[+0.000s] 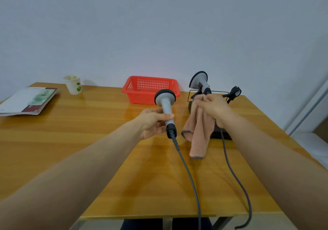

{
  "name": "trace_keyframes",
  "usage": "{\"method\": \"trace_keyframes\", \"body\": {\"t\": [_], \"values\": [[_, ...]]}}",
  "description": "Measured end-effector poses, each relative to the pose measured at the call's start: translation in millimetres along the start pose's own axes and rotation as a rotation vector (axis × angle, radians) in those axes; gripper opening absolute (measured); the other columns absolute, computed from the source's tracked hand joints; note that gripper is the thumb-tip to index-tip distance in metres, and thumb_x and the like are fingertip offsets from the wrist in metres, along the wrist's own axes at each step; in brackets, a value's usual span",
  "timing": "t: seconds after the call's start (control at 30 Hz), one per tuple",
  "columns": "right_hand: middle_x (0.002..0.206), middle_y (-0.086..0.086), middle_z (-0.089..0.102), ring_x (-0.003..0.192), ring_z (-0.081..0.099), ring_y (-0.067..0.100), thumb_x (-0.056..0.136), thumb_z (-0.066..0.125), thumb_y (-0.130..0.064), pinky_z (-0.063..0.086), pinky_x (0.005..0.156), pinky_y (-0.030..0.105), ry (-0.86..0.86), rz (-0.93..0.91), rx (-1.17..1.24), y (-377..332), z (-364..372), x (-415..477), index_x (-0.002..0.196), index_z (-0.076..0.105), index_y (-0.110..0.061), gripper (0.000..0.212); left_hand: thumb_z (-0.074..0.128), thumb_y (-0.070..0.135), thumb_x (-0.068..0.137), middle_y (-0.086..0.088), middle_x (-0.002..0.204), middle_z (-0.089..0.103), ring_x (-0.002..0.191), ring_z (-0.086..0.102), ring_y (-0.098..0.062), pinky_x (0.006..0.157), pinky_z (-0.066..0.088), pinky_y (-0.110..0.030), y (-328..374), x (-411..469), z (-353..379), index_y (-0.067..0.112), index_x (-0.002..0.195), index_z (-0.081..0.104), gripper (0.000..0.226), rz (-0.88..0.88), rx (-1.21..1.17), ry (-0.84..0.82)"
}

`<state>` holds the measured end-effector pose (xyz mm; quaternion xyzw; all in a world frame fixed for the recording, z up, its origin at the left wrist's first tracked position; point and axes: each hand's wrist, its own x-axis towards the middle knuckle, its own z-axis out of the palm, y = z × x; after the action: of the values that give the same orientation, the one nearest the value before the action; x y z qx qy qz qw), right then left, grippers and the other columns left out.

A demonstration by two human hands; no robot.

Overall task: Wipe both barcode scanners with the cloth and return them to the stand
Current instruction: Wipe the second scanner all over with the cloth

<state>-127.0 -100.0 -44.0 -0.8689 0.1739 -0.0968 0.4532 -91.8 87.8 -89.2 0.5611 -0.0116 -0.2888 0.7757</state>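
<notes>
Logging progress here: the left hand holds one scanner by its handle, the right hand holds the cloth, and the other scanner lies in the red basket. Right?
Not quite. The head view shows the other scanner on the stand, not in the red basket. The rest holds.

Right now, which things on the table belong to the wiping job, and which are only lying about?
For the job: held scanner in the left hand; cloth in the right hand; second scanner in the stand.
Lying about: red basket; paper cup; booklets.
</notes>
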Motion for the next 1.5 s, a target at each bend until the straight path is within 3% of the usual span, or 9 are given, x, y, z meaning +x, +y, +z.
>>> {"method": "trace_keyframes", "body": {"t": [0.23,0.37,0.5,0.57,0.7,0.9,1.13,1.4,1.5], "values": [[0.078,0.007,0.06,0.072,0.061,0.014,0.087,0.064,-0.022,0.053,0.065,0.028,-0.125,0.019,0.677,-21,28,-4,0.092,0.062,-0.004,0.019,0.074,-0.003,0.075,-0.015,0.106,0.068,0.087,0.068,-0.025,0.074,0.058,-0.044,-2,1,17,0.004,0.134,0.047,0.066,0.07,0.051,0.036],[0.084,0.006,0.063,0.074,0.06,0.009,0.093,0.047,-0.045,0.049,0.059,0.021,-0.321,0.151,0.983,-24,31,-3,0.094,0.064,-0.004,0.045,0.076,-0.001,0.074,-0.014,0.108,0.066,0.084,0.068,-0.025,0.07,0.058,-0.041,-4,2,20,0.006,0.135,0.043,0.07,0.108,0.085,0.098],[0.097,0.008,0.067,0.086,0.062,0.02,0.093,0.055,-0.024,0.053,0.081,0.041,-0.212,0.186,0.73,-18,42,-2,0.104,0.065,-0.012,0.019,0.078,0.001,0.073,-0.015,0.111,0.062,0.091,0.067,-0.029,0.07,0.058,-0.038,-8,5,20,0.006,0.135,0.043,0.071,0.169,0.161,0.144],[0.09,0.005,0.066,0.084,0.063,0.02,0.087,0.063,-0.014,0.055,0.076,0.038,-0.137,0.093,0.658,-16,48,-5,0.09,0.065,-0.014,0.004,0.078,0.001,0.073,-0.015,0.107,0.065,0.084,0.068,-0.025,0.064,0.058,-0.032,-11,5,25,0.007,0.133,0.046,0.068,0.217,0.242,0.137],[0.089,0.005,0.066,0.089,0.065,0.022,0.077,0.074,-0.009,0.057,0.074,0.035,0.007,-0.042,0.53,-12,48,-3,0.077,0.066,-0.018,0.012,0.079,0.003,0.073,-0.016,0.107,0.067,0.084,0.068,-0.024,0.062,0.058,-0.028,-11,7,30,0.008,0.127,0.051,0.061,0.271,0.33,0.13],[0.085,0.008,0.07,0.081,0.066,0.019,0.072,0.078,-0.012,0.053,0.063,0.026,-0.059,-0.067,0.388,-7,43,-7,0.075,0.07,-0.012,0.009,0.073,-0.002,0.077,-0.006,0.089,0.063,0.08,0.064,-0.019,0.07,0.056,-0.031,-3,13,22,0.009,0.121,0.054,0.049,0.28,0.332,0.161],[0.077,0.0,0.064,0.076,0.062,0.014,0.077,0.074,-0.016,0.055,0.069,0.029,0.114,-0.041,0.5,-21,42,0,0.072,0.065,-0.016,0.011,0.082,0.007,0.069,-0.012,0.102,0.068,0.089,0.069,-0.025,0.077,0.058,-0.038,-6,9,31,0.013,0.12,0.054,0.058,0.332,0.407,0.113],[0.081,0.012,0.067,0.071,0.064,0.02,0.072,0.076,-0.005,0.052,0.055,0.026,-0.128,0.057,0.628,-10,42,-12,0.084,0.067,-0.002,0.015,0.071,-0.007,0.075,-0.011,0.095,0.065,0.093,0.064,-0.031,0.082,0.056,-0.041,0,16,21,0.006,0.122,0.057,0.05,0.342,0.401,0.121],[0.085,0.014,0.067,0.076,0.065,0.023,0.072,0.076,-0.005,0.053,0.06,0.028,-0.12,0.05,0.623,-10,42,-12,0.081,0.067,-0.005,0.013,0.061,-0.012,0.076,-0.014,0.087,0.062,0.084,0.061,-0.029,0.078,0.055,-0.042,3,13,23,0.001,0.104,0.061,0.031,0.293,0.342,0.05]]}}
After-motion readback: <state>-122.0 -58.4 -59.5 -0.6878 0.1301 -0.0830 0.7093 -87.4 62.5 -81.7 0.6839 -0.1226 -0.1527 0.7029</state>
